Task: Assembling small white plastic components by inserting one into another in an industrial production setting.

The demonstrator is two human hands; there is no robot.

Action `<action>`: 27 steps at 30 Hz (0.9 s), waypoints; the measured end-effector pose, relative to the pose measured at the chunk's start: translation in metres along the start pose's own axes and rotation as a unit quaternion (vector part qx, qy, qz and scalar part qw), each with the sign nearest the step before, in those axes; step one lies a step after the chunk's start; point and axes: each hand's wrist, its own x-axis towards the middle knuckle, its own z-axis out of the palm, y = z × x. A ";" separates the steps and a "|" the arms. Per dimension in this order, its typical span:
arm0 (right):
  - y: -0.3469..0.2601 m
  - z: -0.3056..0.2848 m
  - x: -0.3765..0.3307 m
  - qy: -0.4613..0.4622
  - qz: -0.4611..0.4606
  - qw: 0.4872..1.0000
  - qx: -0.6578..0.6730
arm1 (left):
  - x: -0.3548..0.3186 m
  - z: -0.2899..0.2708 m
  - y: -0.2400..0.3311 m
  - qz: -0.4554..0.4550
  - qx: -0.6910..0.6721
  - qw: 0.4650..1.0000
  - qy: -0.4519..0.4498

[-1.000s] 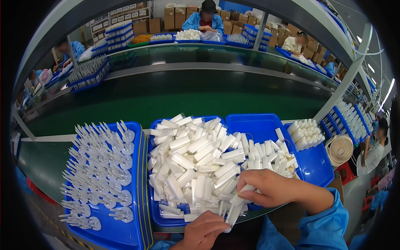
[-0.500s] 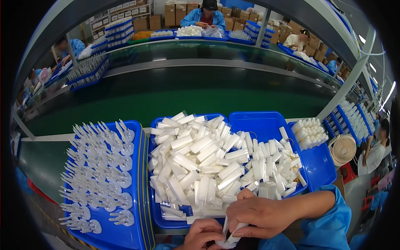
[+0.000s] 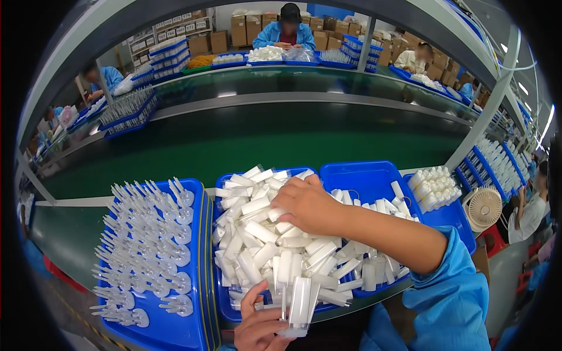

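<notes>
My left hand (image 3: pixel 262 325), at the lower edge, is closed around the base of a clear-white pronged piece (image 3: pixel 291 333). White film-wrapped strips (image 3: pixel 301 299) stand up from that piece, above my fingers. My right hand (image 3: pixel 309 205) reaches across to the far part of the middle blue tray (image 3: pixel 229 314). Its bent fingers pinch a white film-wrapped piece (image 3: pixel 275 214) on the heap (image 3: pixel 257 234) of similar pieces. My palm hides part of the heap.
Left of the heap, stacked blue trays (image 3: pixel 202 263) bear rows of translucent pronged pieces (image 3: pixel 143 257). At right are another blue tray (image 3: pixel 357 171), bundled white parts (image 3: pixel 434 188) and a beige fan (image 3: pixel 482 209). A green conveyor (image 3: pixel 263 131) runs behind; people work beyond it.
My right hand has left my left hand and moved up onto the heap. My left hand has shifted slightly left, holding the pronged piece with the wrapped strips more upright. The view has shifted slightly.
</notes>
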 end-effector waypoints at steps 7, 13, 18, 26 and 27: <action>-0.014 -0.032 -0.032 0.051 0.074 0.962 0.257 | -0.007 0.000 0.004 -0.034 0.051 0.998 -0.010; -0.043 -0.056 -0.070 -0.073 0.253 0.708 0.656 | -0.006 0.013 -0.009 0.041 0.045 0.998 -0.021; -0.050 -0.059 -0.087 -0.087 0.250 0.583 0.768 | -0.007 0.017 -0.009 0.033 0.048 0.997 -0.048; -0.050 -0.058 -0.091 -0.094 0.254 0.549 0.790 | -0.007 0.019 -0.007 0.042 0.038 0.996 -0.063; -0.051 -0.058 -0.090 -0.090 0.251 0.567 0.779 | -0.007 0.019 -0.007 0.038 0.042 0.996 -0.067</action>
